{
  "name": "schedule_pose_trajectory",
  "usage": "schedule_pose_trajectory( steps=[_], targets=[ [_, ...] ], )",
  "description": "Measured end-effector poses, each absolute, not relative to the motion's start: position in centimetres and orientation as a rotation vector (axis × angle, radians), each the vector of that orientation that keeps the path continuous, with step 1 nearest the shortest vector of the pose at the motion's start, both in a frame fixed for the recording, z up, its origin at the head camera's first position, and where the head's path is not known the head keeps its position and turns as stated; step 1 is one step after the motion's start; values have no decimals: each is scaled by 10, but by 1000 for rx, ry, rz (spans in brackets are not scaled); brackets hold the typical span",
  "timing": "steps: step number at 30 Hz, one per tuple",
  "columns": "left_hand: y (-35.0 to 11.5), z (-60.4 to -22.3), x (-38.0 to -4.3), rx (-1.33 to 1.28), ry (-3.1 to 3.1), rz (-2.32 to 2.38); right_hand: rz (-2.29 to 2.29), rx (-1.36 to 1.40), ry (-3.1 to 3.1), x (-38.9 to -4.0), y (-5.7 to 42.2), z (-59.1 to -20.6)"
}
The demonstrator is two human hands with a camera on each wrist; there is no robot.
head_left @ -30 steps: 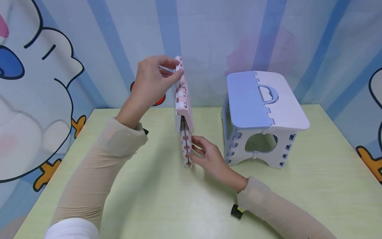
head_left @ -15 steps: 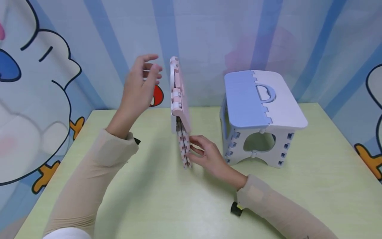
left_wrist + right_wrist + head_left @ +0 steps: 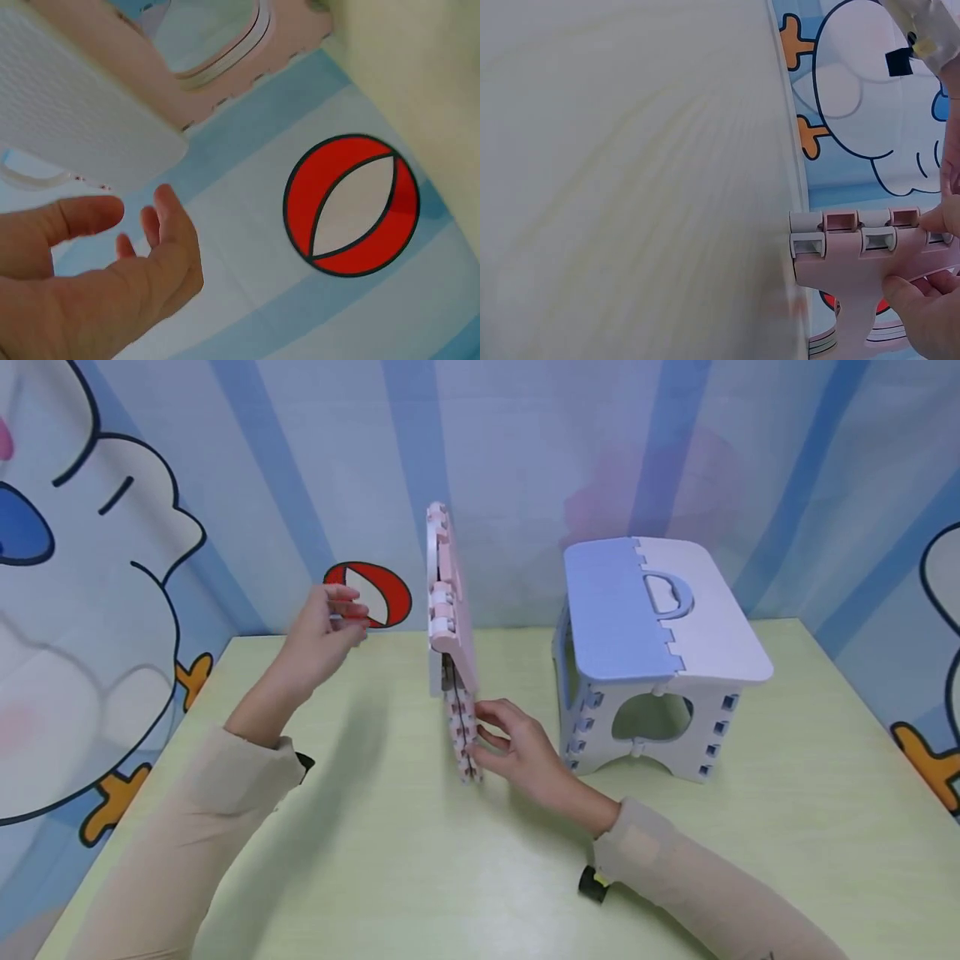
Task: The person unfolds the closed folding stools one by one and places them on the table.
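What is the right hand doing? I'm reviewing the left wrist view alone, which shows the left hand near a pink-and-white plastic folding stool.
Observer: In the head view, the right hand grips the lower part of the pink-and-white plastic folding stool between thumb and fingers.
Reviewer: And what else stands nearby?
Observer: A blue-and-white plastic folding stool, unfolded, stands to the right of the pink one on the pale green tabletop.
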State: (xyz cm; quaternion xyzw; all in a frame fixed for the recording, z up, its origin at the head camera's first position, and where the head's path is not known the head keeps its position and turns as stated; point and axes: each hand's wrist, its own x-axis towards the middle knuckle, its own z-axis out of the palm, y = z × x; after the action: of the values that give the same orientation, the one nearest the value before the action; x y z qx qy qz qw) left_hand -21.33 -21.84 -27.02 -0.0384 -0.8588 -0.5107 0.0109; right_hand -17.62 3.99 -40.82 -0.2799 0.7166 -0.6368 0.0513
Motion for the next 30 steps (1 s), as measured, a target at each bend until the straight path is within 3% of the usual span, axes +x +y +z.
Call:
schedule_pose_trajectory(
  steps=[13,20,30],
  targets=[
    [-197,-340,-179,-743,-2906,-1824,-1912,-867,2198,-176,41,-408],
    [-177,-353,-173,-717,-2718,-1917,-1894,-882,2240,-177,41,-407],
    [-168,-362,-174,-748,-2715,-1686,-1864,-912,2257,-179,42,-410]
  ],
)
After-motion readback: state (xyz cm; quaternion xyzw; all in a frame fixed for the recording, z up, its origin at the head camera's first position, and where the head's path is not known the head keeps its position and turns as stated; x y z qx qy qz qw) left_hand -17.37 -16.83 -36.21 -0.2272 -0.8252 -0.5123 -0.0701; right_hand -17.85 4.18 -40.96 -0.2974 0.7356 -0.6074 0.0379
